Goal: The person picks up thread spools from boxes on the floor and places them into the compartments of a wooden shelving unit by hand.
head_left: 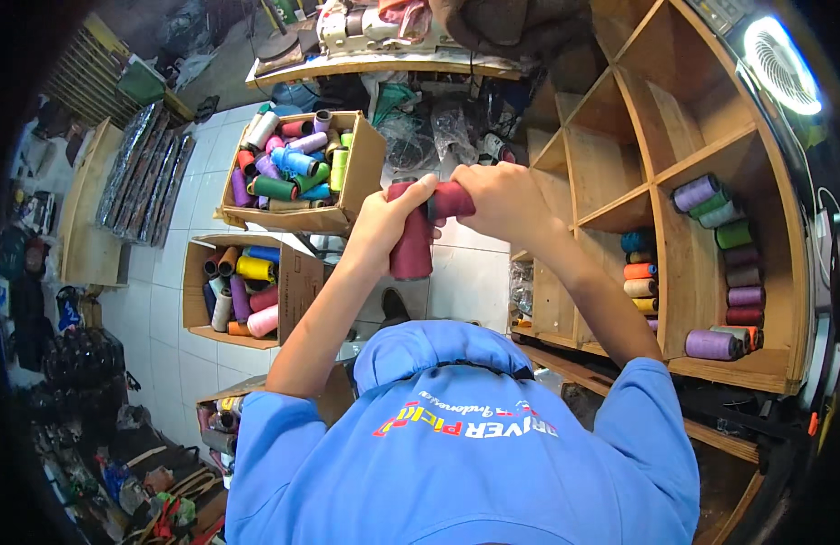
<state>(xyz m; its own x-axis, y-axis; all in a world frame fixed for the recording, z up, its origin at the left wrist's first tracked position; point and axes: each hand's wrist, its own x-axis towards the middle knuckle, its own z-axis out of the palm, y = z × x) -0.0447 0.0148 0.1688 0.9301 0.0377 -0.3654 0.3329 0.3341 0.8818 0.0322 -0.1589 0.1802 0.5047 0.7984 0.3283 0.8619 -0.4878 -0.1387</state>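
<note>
Both of my hands are raised in front of me and hold dark red thread spools. My left hand [385, 222] is wrapped round a large dark red spool [412, 247], which stands nearly upright in the picture. A second, shorter-looking dark red spool [453, 200] lies crosswise against its upper part, with my right hand [503, 200] closed on its right end. My left thumb reaches over to where the two spools meet. To the left stands an open cardboard box [358, 177] heaped with spools of many colours. A second cardboard box [300, 286] below it also holds spools.
On the right stands a wooden cubby shelf [679, 250] with rows of thread spools [745, 272] in some compartments. A table [383, 65] bearing a sewing machine [361, 32] is at the far side. A lit fan [783, 68] is at upper right, and bagged goods [143, 173] lie left.
</note>
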